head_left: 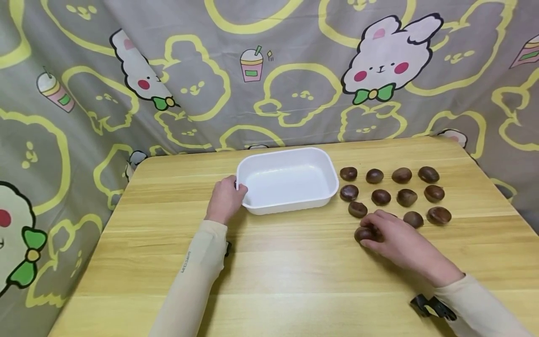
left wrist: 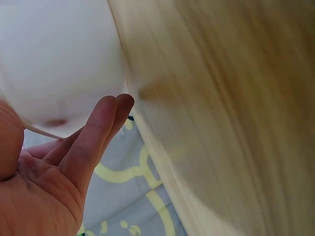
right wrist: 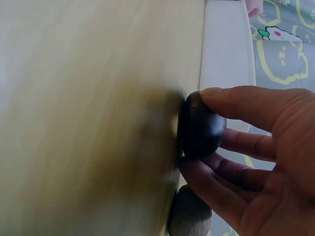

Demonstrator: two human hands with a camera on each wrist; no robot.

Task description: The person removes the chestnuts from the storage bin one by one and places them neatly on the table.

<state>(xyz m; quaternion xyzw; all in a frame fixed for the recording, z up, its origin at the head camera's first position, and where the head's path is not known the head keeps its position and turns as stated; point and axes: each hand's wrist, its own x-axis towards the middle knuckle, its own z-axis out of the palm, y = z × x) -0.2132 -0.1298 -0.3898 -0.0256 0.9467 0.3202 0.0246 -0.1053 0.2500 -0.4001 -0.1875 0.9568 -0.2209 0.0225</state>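
A white plastic tray [head_left: 290, 185] with nothing in it stands on the table near the back. At its left end my left hand [head_left: 224, 200] holds the rim, thumb over the inside and fingers along the outer wall. Right of the tray and nearer to me, my right hand [head_left: 402, 245] pinches a dark brown chestnut [right wrist: 204, 129] between thumb and fingers, low at the tabletop. Whether that chestnut touches the wood I cannot tell. Another chestnut [head_left: 358, 209] lies just behind the right hand, and one beside the fingers is mostly hidden.
Several more chestnuts [head_left: 406, 197] lie in rough rows on the right part of the wooden table [head_left: 294, 281]. A grey patterned cloth [head_left: 294, 89] hangs along the table's back edge and sides. Black straps with cameras sit at both wrists.
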